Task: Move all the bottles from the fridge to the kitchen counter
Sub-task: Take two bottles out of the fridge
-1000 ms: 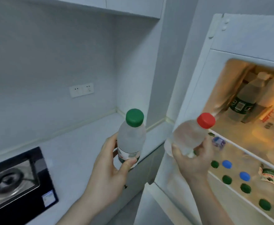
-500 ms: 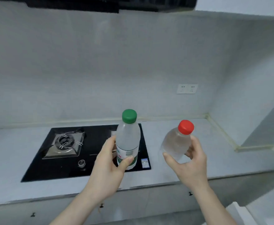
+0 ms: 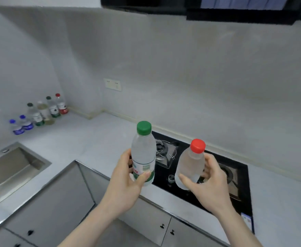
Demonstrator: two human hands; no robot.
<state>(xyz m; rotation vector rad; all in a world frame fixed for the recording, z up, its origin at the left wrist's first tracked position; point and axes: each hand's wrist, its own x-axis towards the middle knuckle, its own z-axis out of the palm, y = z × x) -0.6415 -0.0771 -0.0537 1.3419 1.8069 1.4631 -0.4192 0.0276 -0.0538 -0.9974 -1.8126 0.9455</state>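
My left hand (image 3: pixel 124 182) grips a clear green-capped bottle (image 3: pixel 143 150) with a green and white label, held upright in the air above the counter's front edge. My right hand (image 3: pixel 208 184) holds a clear red-capped bottle (image 3: pixel 190 164) without a label, tilted slightly, over the black hob. Several bottles (image 3: pixel 39 113) with blue, green, pale and red caps stand in a row on the grey kitchen counter (image 3: pixel 85 138) against the far left wall. The fridge is out of view.
A black gas hob (image 3: pixel 217 191) with two burners is set into the counter at the right. A steel sink (image 3: pixel 9 168) lies at the left. Grey cabinet doors (image 3: pixel 44 207) run below. A wall socket (image 3: pixel 112 84) sits on the backsplash and a dark range hood (image 3: pixel 217 8) hangs above.
The view has swung left from the fridge, past the hob, to the counter corner; the sink and the row of bottles have come into sight. Both hands still hold their bottles.
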